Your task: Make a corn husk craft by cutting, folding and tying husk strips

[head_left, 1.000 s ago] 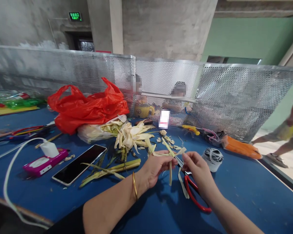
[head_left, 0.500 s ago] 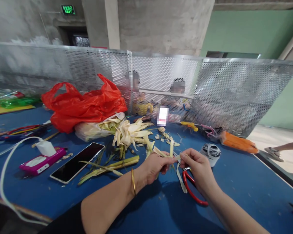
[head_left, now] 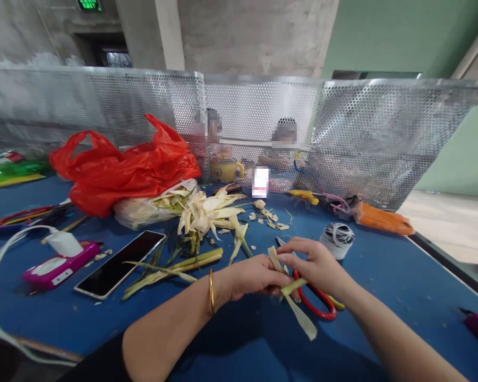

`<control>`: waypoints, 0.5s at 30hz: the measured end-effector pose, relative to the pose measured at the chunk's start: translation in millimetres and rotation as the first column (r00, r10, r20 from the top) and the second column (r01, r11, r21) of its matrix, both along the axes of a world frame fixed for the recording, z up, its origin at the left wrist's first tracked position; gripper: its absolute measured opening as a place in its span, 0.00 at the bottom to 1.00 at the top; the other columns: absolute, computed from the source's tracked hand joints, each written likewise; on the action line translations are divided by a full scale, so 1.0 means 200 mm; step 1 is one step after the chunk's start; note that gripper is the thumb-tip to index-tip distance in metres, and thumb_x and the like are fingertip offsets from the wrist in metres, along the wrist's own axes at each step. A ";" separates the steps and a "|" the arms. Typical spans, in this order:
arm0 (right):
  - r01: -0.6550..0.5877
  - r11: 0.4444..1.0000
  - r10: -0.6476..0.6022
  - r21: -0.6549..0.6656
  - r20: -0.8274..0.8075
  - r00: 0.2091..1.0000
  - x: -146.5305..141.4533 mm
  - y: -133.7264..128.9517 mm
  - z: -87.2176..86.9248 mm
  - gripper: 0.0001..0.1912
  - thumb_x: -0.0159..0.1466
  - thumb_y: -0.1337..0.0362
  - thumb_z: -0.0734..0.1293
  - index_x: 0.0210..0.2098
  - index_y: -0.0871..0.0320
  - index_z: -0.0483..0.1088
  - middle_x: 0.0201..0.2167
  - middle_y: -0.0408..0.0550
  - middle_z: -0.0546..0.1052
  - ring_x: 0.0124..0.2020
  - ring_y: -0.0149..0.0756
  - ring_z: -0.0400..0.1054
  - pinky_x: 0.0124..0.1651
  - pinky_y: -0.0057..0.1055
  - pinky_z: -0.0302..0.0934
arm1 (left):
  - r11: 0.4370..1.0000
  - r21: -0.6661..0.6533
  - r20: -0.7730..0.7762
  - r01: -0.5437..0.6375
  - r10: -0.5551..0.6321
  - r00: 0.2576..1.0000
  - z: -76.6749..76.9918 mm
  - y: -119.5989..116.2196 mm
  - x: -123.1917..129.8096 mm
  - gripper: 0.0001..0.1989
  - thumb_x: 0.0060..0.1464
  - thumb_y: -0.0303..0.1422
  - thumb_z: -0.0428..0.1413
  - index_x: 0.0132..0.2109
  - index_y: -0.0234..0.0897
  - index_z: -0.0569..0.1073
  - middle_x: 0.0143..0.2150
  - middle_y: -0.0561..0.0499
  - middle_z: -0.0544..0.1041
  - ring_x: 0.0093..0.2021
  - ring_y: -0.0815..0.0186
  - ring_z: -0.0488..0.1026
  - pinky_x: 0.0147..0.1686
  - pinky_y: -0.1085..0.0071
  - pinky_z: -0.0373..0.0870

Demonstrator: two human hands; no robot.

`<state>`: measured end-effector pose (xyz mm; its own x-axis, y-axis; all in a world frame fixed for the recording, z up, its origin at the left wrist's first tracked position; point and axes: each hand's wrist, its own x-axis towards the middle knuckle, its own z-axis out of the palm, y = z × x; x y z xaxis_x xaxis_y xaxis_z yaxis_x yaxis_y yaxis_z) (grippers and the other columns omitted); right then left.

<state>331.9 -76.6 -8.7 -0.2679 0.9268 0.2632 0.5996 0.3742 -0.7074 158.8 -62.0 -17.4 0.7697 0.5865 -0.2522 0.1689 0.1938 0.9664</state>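
Pale green corn husk strips [head_left: 301,318] cross one another between my two hands, their loose ends sticking out. My left hand [head_left: 255,277], with a gold bangle at the wrist, is closed and pinches the strips where they cross. From the right, my right hand [head_left: 316,264] has its thumb and fingers closed on the upper part of a strip; its fingertips partly hide the husk. Under that hand lie red-handled scissors [head_left: 317,307], mostly covered. Behind my hands sits a pile of dried corn husks [head_left: 209,212], and greener stalks [head_left: 191,263] lie left of them.
A red plastic bag [head_left: 123,164] stands behind the husks. At left are a phone [head_left: 121,263] and a purple power strip [head_left: 63,268] with a white cable. A spool of string [head_left: 338,241] and an orange packet [head_left: 384,218] are at right. A perforated metal screen [head_left: 258,111] backs the table.
My hands have drawn nearer each other, with the right hand now over the crossing. A strip's end has swung down toward me. The view has shifted slightly.
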 end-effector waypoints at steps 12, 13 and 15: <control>0.299 0.954 -0.279 0.034 -0.266 0.922 -0.07 -0.01 -0.08 0.13 0.57 0.58 0.66 0.20 0.56 0.64 0.20 0.41 0.67 0.25 0.32 0.60 0.30 0.28 0.54 | 0.983 0.140 0.012 -0.118 0.118 0.993 -0.08 0.02 0.00 0.15 0.45 0.41 0.58 0.20 0.34 0.73 0.17 0.56 0.62 0.19 0.74 0.54 0.22 0.73 0.48; 0.309 0.950 -0.286 0.047 -0.265 0.921 -0.08 -0.01 -0.08 0.13 0.57 0.58 0.66 0.20 0.56 0.64 0.20 0.41 0.68 0.26 0.33 0.60 0.31 0.29 0.54 | 0.984 0.150 0.025 -0.099 0.096 0.995 -0.08 0.02 0.00 0.14 0.46 0.40 0.58 0.21 0.34 0.74 0.17 0.56 0.62 0.19 0.74 0.54 0.22 0.73 0.48; 0.324 0.943 -0.296 0.078 -0.255 0.921 -0.09 -0.02 -0.10 0.12 0.57 0.59 0.65 0.20 0.56 0.64 0.21 0.42 0.69 0.27 0.33 0.61 0.32 0.29 0.54 | 0.986 0.154 0.048 -0.065 0.058 0.997 -0.08 0.01 0.00 0.12 0.47 0.38 0.57 0.24 0.33 0.77 0.16 0.57 0.61 0.20 0.74 0.53 0.22 0.73 0.48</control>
